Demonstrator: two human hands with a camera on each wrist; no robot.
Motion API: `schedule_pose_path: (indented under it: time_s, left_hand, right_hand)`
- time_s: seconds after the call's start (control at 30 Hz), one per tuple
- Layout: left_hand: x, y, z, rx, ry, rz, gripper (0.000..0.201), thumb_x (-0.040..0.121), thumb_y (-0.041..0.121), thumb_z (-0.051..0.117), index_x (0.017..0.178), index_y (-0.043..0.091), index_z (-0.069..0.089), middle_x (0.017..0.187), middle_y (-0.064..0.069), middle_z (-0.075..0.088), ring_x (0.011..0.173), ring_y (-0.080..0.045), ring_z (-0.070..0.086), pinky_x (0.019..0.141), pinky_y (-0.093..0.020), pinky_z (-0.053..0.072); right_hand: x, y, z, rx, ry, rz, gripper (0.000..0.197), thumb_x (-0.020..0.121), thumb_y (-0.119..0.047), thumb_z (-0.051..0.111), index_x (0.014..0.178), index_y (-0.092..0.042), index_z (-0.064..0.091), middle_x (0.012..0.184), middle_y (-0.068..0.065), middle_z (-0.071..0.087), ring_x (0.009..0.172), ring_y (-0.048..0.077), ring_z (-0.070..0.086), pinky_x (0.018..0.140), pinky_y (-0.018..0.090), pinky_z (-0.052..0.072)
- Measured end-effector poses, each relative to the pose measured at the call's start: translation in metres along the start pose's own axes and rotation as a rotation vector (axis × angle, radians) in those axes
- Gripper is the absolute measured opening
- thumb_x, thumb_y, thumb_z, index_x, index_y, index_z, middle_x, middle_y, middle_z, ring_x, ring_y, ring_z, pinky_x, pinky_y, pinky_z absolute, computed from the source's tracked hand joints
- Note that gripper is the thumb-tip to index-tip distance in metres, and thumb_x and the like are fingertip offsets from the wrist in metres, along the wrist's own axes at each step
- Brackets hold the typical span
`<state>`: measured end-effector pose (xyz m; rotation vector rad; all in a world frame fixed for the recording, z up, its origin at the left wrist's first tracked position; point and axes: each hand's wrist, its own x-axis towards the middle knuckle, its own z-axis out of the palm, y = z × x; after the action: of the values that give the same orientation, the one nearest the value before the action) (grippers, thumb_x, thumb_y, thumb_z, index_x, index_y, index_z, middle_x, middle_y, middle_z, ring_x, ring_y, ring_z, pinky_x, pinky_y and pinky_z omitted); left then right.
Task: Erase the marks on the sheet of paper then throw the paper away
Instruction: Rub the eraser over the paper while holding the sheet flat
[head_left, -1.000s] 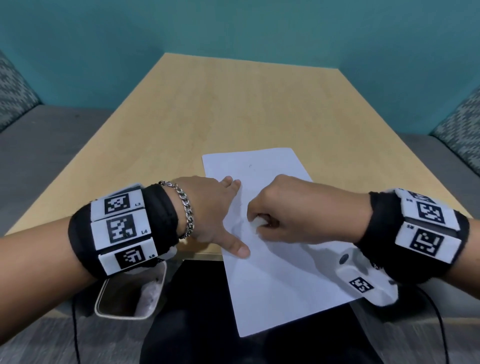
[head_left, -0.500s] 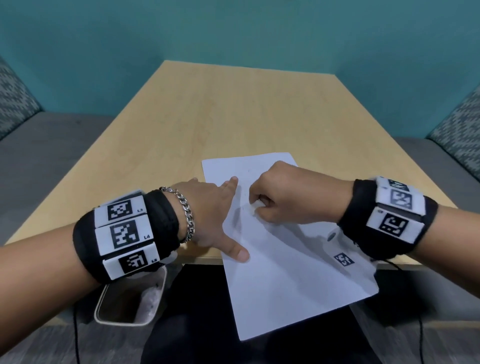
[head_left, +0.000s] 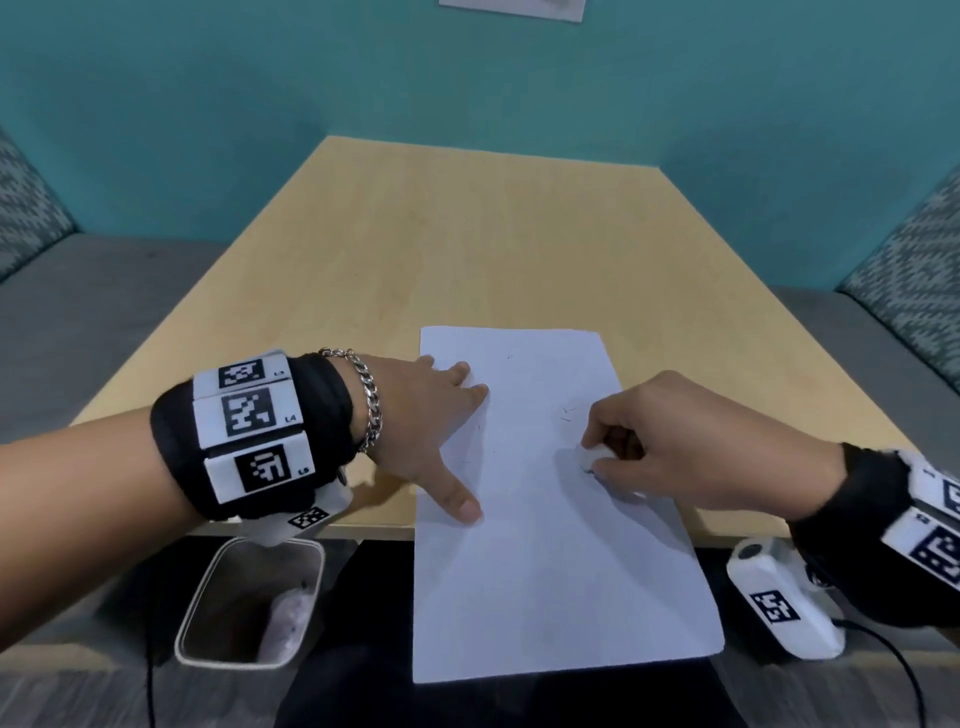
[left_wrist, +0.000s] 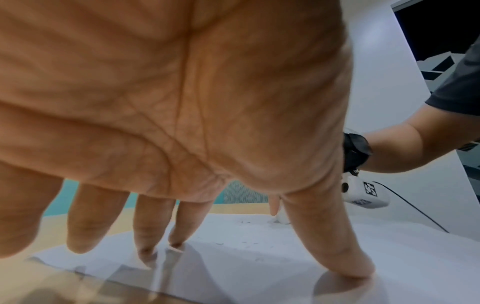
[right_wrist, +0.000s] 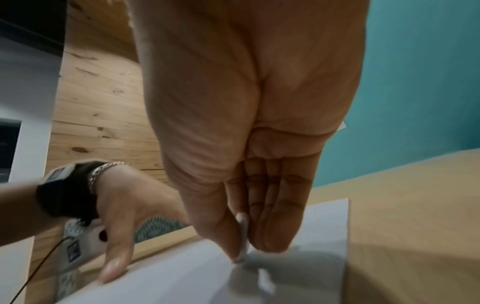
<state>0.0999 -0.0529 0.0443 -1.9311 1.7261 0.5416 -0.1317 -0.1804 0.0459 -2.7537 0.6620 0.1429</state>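
A white sheet of paper lies on the wooden table, its near half hanging over the front edge. Faint pencil marks show on its upper right part. My left hand lies flat with spread straight fingers and presses the sheet's left edge; its thumb and fingertips press the paper. My right hand pinches a small white eraser between thumb and fingers and holds it against the sheet's right side. The right wrist view shows the eraser standing on the paper.
A small white-rimmed bin with crumpled material inside stands on the floor below the table's front left edge. Grey benches with patterned cushions flank the table. A teal wall lies behind.
My right hand with the eraser has moved from the sheet's middle to its right side. The left hand stays pressed on the left edge. The head view has tilted up.
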Motion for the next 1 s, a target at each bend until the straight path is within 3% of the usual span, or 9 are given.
schedule_pose_path:
  time_s: [0.13,0.27,0.37,0.47,0.57,0.63,0.73,0.87,1.0]
  left_hand:
    - [0.011,0.002,-0.003,-0.078,0.002,0.027,0.135,0.065,0.095,0.065,0.165,0.045,-0.011,0.175,0.001,-0.019,0.162,-0.025,0.016,0.125,-0.050,0.029]
    - [0.021,0.003,-0.001,-0.104,0.026,0.014,0.137,0.060,0.096,0.067,0.163,0.050,-0.010,0.175,0.001,-0.016,0.157,-0.028,0.029,0.122,-0.048,0.034]
    - [0.024,0.002,0.003,-0.087,0.031,0.003,0.141,0.056,0.099,0.065,0.163,0.049,-0.012,0.176,0.004,-0.014,0.155,-0.026,0.031,0.120,-0.047,0.037]
    - [0.025,0.002,0.002,-0.050,0.032,-0.017,0.146,0.053,0.102,0.062,0.164,0.044,-0.013,0.176,0.008,-0.012,0.154,-0.024,0.034,0.119,-0.050,0.037]
    - [0.022,0.005,0.000,-0.016,0.026,-0.042,0.145,0.059,0.100,0.061,0.165,0.038,-0.015,0.176,0.007,-0.013,0.156,-0.025,0.030,0.124,-0.056,0.025]
    - [0.020,0.007,0.000,-0.004,0.029,-0.043,0.144,0.060,0.099,0.060,0.166,0.037,-0.014,0.176,0.006,-0.012,0.158,-0.026,0.025,0.127,-0.061,0.014]
    - [0.019,0.007,0.001,-0.003,0.031,-0.046,0.144,0.059,0.100,0.060,0.165,0.038,-0.015,0.176,0.005,-0.013,0.160,-0.028,0.020,0.127,-0.062,0.009]
    - [0.019,0.008,-0.001,-0.007,0.020,-0.055,0.145,0.059,0.100,0.060,0.165,0.039,-0.017,0.176,0.006,-0.015,0.160,-0.028,0.019,0.127,-0.059,0.017]
    - [0.020,0.007,0.000,-0.010,0.024,-0.051,0.145,0.058,0.100,0.061,0.165,0.039,-0.016,0.176,0.004,-0.015,0.159,-0.029,0.022,0.126,-0.058,0.022]
  right_hand:
    - [-0.001,-0.006,-0.001,-0.054,-0.013,-0.014,0.016,0.091,-0.030,0.071,0.106,-0.026,0.076,0.069,-0.014,0.065,0.069,0.002,0.060,0.065,0.022,0.050]
    - [0.012,-0.018,-0.004,-0.050,0.005,-0.066,0.015,0.092,-0.032,0.071,0.105,-0.025,0.076,0.072,-0.015,0.066,0.068,-0.001,0.059,0.066,0.024,0.053]
    - [0.024,-0.031,0.004,-0.045,0.008,-0.138,0.017,0.094,-0.031,0.069,0.108,-0.024,0.074,0.075,-0.012,0.067,0.069,-0.001,0.057,0.071,0.032,0.057]
    - [0.037,-0.034,0.008,-0.136,0.012,-0.131,0.020,0.094,-0.028,0.065,0.111,-0.020,0.073,0.078,-0.009,0.064,0.072,0.008,0.055,0.073,0.040,0.058]
    - [0.041,-0.034,0.008,-0.181,0.017,-0.118,0.019,0.094,-0.027,0.062,0.110,-0.019,0.071,0.079,-0.009,0.059,0.077,0.019,0.058,0.074,0.042,0.058]
    - [0.038,-0.042,0.009,-0.156,-0.034,-0.182,0.016,0.095,-0.026,0.062,0.105,-0.019,0.071,0.076,-0.007,0.062,0.074,0.019,0.058,0.071,0.041,0.057]
    - [0.036,-0.047,0.006,-0.173,-0.087,-0.209,0.009,0.093,-0.026,0.063,0.096,-0.020,0.070,0.073,-0.004,0.065,0.070,0.017,0.058,0.067,0.040,0.056]
    - [0.045,-0.031,0.001,-0.209,0.026,-0.097,0.009,0.087,-0.023,0.059,0.088,-0.022,0.068,0.070,-0.007,0.061,0.067,0.019,0.058,0.066,0.047,0.060]
    - [0.035,-0.051,0.009,-0.207,-0.073,-0.213,0.004,0.091,-0.024,0.060,0.087,-0.025,0.062,0.068,-0.007,0.056,0.064,0.017,0.053,0.064,0.042,0.056]
